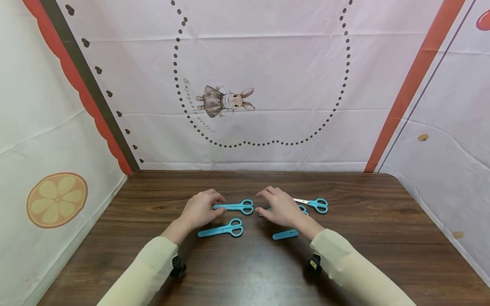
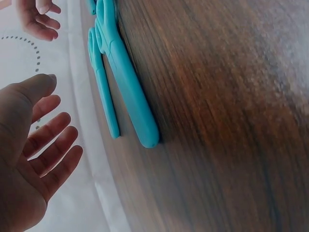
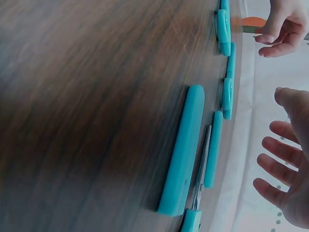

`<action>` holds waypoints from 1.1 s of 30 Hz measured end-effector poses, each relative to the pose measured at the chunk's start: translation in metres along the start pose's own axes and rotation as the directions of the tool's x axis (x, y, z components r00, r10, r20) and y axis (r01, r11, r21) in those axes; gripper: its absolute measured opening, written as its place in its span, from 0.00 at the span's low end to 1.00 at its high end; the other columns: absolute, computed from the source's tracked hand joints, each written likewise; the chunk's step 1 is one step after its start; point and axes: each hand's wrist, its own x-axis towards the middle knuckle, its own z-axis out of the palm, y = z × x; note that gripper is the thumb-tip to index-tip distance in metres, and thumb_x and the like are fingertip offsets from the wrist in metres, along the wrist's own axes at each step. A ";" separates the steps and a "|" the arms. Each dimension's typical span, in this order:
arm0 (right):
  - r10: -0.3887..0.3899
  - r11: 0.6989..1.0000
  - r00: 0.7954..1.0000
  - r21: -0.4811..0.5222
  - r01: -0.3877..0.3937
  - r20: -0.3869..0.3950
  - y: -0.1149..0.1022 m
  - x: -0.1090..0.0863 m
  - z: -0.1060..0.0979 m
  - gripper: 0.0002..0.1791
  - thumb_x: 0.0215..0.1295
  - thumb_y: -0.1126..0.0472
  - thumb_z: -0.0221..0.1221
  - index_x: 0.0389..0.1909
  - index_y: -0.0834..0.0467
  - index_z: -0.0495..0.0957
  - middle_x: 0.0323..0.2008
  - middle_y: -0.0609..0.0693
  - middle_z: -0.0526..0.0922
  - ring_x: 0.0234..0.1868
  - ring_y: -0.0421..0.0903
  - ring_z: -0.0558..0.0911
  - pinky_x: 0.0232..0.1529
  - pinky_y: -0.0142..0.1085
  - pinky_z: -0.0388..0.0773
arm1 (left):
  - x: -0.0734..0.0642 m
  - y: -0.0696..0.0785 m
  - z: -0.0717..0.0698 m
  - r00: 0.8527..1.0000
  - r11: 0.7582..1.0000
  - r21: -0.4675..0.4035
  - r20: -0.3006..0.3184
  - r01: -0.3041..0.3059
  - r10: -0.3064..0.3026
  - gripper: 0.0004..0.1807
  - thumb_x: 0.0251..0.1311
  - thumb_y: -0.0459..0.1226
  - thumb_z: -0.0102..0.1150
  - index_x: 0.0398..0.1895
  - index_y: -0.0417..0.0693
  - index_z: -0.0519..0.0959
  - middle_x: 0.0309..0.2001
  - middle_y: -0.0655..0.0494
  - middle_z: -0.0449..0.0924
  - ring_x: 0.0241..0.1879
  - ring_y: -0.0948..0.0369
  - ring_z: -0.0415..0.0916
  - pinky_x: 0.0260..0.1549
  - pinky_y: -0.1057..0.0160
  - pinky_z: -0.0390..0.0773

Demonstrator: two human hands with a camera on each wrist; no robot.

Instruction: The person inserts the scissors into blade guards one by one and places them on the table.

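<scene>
My left hand (image 1: 200,208) hovers with its fingers loosely bent at the sheath end of light-blue scissors (image 1: 246,207), holding nothing; its fingers look spread in the left wrist view. Nearer to me lie other sheathed blue scissors (image 1: 236,228). My right hand (image 1: 281,207) is also raised, relaxed and empty, above unsheathed scissors whose blue handle (image 1: 303,208) shows behind it. In the right wrist view, their bare blade (image 3: 201,169) lies between two loose blue sheaths (image 3: 183,154). Scissors with bare metal blades (image 1: 318,205) lie farther right, while one sheath (image 1: 285,234) rests below the right hand.
The scissors and sheaths lie on a dark wood-grain table (image 1: 245,272). A white printed cloth (image 1: 291,85) hangs along its back and sides. Each wrist carries a small black camera (image 1: 178,267) under the pale yellow sleeves (image 1: 143,272).
</scene>
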 end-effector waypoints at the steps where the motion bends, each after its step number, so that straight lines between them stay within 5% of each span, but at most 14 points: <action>1: 0.000 1.000 1.000 -0.001 0.000 -0.001 0.001 -0.001 -0.001 0.21 0.57 0.48 0.61 0.49 0.54 0.77 0.46 0.48 0.77 0.47 0.48 0.76 0.46 0.43 0.74 | 0.000 0.001 0.000 1.000 1.000 -0.003 -0.003 -0.006 0.006 0.11 0.53 0.45 0.64 0.38 0.53 0.82 0.38 0.59 0.78 0.35 0.60 0.77 0.28 0.62 0.74; 33: 0.050 0.998 0.998 0.025 -0.049 -0.050 0.034 -0.034 -0.024 0.26 0.58 0.48 0.61 0.57 0.52 0.73 0.51 0.50 0.75 0.52 0.51 0.74 0.49 0.47 0.72 | -0.006 0.042 0.005 0.981 0.983 -0.051 -0.092 -0.178 0.173 0.12 0.50 0.44 0.66 0.39 0.55 0.82 0.37 0.62 0.78 0.33 0.66 0.75 0.27 0.68 0.73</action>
